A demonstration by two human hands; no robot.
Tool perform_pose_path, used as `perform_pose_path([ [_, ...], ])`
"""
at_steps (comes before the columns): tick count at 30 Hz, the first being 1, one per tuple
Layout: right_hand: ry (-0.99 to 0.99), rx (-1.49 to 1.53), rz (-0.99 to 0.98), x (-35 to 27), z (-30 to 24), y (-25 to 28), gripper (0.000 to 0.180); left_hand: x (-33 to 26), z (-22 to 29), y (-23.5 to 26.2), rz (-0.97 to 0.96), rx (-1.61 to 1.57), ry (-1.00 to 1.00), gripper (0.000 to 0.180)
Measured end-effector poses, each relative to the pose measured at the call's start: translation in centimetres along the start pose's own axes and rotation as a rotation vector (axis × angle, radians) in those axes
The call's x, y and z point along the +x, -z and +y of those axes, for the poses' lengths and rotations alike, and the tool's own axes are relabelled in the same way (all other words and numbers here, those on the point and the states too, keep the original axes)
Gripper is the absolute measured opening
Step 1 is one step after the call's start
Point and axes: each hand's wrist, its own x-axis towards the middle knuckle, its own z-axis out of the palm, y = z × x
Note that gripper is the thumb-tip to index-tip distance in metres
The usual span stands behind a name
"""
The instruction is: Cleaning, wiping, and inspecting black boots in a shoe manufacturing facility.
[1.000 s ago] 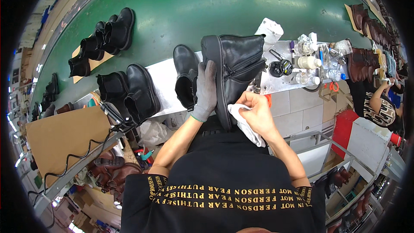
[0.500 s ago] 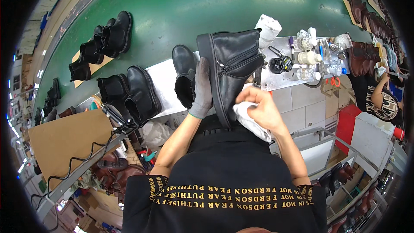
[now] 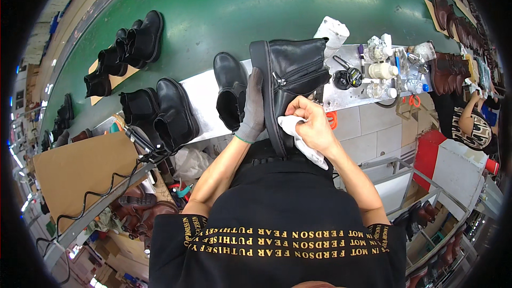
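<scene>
A black leather ankle boot (image 3: pixel 290 77) with a side zip lies on its side in front of me, sole toward my left. My left hand (image 3: pixel 253 108), in a grey glove, grips it along the sole. In my right hand (image 3: pixel 311 122) is a white cloth (image 3: pixel 298 138), pressed against the boot's side near the sole. Another black boot (image 3: pixel 230 90) lies on the metal bench (image 3: pixel 202 96) just left of my gloved hand.
A pair of black boots (image 3: pixel 160 113) stands at the bench's left end. More boots (image 3: pixel 128 48) sit on the green conveyor (image 3: pixel 224 16). Bottles and jars (image 3: pixel 381 69) crowd the bench to the right. A seated person (image 3: pixel 472 120) works at far right. Cardboard (image 3: pixel 80 173) lies lower left.
The boot has swung more upright and its shaft now points right. My right hand with the cloth has shifted along the boot's side near the sole.
</scene>
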Motion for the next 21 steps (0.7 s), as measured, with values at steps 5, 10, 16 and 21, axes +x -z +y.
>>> perform_pose_path([
  [5,0.032,0.126,-0.020,0.4,-0.5,0.4,0.022,-1.4,3.0,-3.0,-0.042,-0.050,0.062,0.046],
  [10,-0.055,0.005,-0.126,0.0,-1.8,1.0,0.023,-1.0,2.4,-2.3,-0.054,-0.143,0.139,0.047],
  [16,0.043,0.008,0.005,0.2,0.0,0.0,0.023,-0.7,2.1,-2.1,-0.089,-0.112,0.092,0.046],
  [21,0.001,0.021,-0.018,0.2,-0.6,0.6,0.022,-0.8,2.4,-2.3,-0.071,-0.091,0.083,0.044],
])
